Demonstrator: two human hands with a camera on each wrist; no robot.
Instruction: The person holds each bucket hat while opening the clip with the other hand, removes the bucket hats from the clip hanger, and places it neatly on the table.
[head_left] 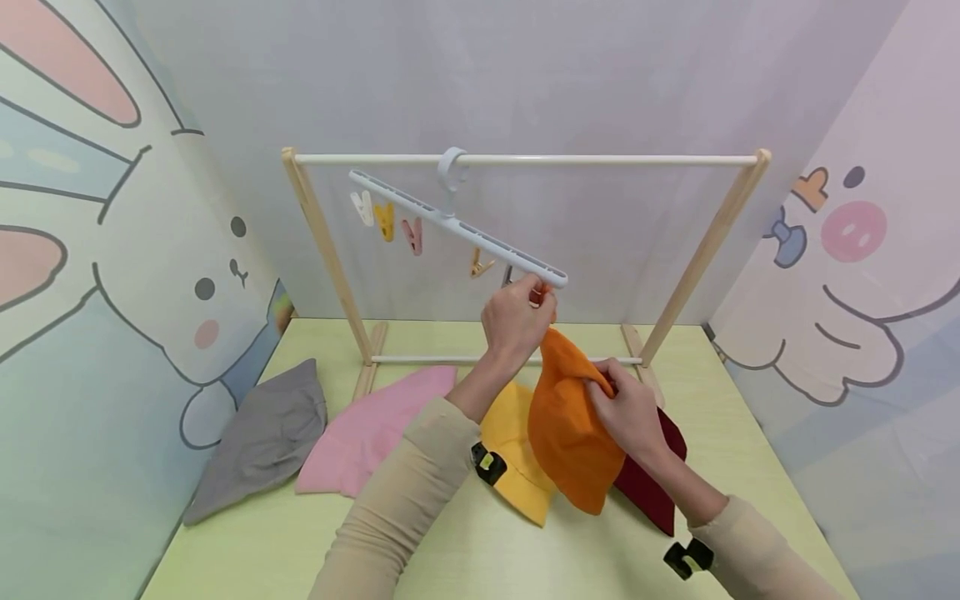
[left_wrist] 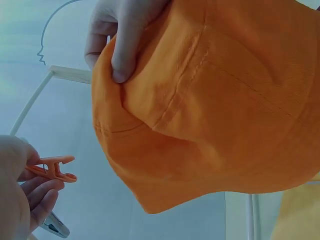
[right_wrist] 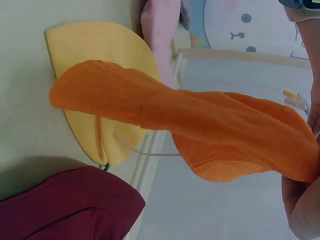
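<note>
My left hand (head_left: 519,317) is up at the right end of a pale blue clip hanger (head_left: 491,243). Its thumb and fingers pinch an orange clothespin (left_wrist: 52,168), whose jaws point toward the hat in the left wrist view. An orange bucket hat (head_left: 573,429) hangs from my right hand (head_left: 628,408), which pinches its cloth between thumb and fingers. The hat's upper tip comes close below the left hand in the head view, while the left wrist view shows a gap between clothespin and hat. The right wrist view has the orange hat (right_wrist: 225,122) stretched across it.
A white rail (head_left: 600,160) on wooden legs (head_left: 705,250) carries the hanger, which tilts down to the right. White, yellow and pink clothespins (head_left: 412,237) dangle from it. On the table (head_left: 750,500) lie grey (head_left: 266,437), pink (head_left: 378,429), yellow (head_left: 517,442) and maroon hats (head_left: 651,483).
</note>
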